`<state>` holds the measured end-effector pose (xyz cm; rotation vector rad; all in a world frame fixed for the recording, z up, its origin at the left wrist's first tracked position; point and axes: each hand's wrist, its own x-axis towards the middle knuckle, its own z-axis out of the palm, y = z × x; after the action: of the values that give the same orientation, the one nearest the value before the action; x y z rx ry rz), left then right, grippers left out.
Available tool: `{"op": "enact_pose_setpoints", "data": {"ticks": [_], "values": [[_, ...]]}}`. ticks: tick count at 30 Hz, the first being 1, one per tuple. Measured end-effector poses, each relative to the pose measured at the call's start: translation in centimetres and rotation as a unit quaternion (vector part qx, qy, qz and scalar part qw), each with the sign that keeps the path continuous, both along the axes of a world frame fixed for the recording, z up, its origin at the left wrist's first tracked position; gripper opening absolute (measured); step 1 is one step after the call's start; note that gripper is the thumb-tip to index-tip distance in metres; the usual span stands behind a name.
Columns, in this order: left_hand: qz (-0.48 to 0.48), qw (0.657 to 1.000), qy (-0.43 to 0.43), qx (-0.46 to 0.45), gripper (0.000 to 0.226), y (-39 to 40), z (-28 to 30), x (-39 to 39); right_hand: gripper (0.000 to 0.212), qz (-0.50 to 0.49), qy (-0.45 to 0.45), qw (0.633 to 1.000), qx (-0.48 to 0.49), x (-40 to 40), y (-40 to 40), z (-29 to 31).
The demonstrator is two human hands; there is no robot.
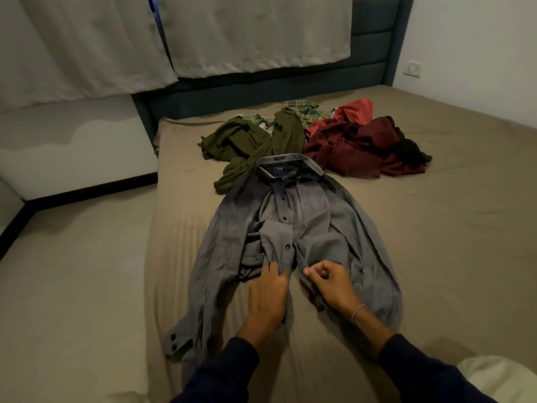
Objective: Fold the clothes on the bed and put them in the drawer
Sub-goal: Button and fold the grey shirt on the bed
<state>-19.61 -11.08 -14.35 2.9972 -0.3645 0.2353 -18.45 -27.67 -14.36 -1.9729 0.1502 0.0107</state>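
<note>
A grey button-up shirt (293, 222) lies front up on the bed (436, 228), collar away from me, sleeves trailing down both sides. My left hand (268, 292) grips the left front edge of the shirt near its lower buttons. My right hand (328, 282) pinches the right front edge beside it. Behind the collar lies a heap of unfolded clothes: an olive green garment (247, 141), a green plaid shirt (305, 110), a dark red garment (357, 146), an orange-red piece (357, 110) and something black (412, 151).
A dark blue headboard (369, 53) stands behind the bed, with pale curtains (232, 33) hanging over it. To the left is the floor (72, 271) and a white wall base. A white cushion (499, 379) shows at the bottom right corner. No drawer is in view.
</note>
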Motion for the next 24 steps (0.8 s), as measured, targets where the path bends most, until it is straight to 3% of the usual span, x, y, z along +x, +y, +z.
{"op": "enact_pose_setpoints", "data": {"ticks": [1, 6, 14, 17, 21, 24], "values": [[0.002, 1.0, -0.004, 0.0, 0.009, 0.0, -0.1, 0.1, 0.007, 0.001, 0.021, 0.999, 0.044, -0.1, 0.0, 0.0], [0.055, 0.994, 0.044, -0.089, 0.026, 0.0, -0.6, 0.6, 0.011, 0.049, 0.053, 0.983, 0.171, -1.3, 0.0, 0.2], [0.137, 0.962, 0.09, -0.22, 0.012, -0.5, 0.2, 0.5, 0.01, 0.034, 0.012, 0.989, 0.146, -1.9, -0.2, 0.0], [0.147, 0.946, 0.089, -0.276, 0.01, -0.7, 0.7, 0.8, 0.002, 0.02, -0.024, 0.996, 0.082, -1.7, 0.0, -0.5], [0.137, 0.94, 0.078, -0.302, 0.013, -0.9, 1.1, 0.9, 0.017, 0.016, -0.084, 0.996, 0.018, -1.9, 0.7, -0.6], [0.124, 0.941, 0.07, -0.307, 0.011, -1.2, 0.9, 0.8, 0.013, 0.019, -0.122, 0.992, -0.017, -2.0, 1.0, -0.1]]}}
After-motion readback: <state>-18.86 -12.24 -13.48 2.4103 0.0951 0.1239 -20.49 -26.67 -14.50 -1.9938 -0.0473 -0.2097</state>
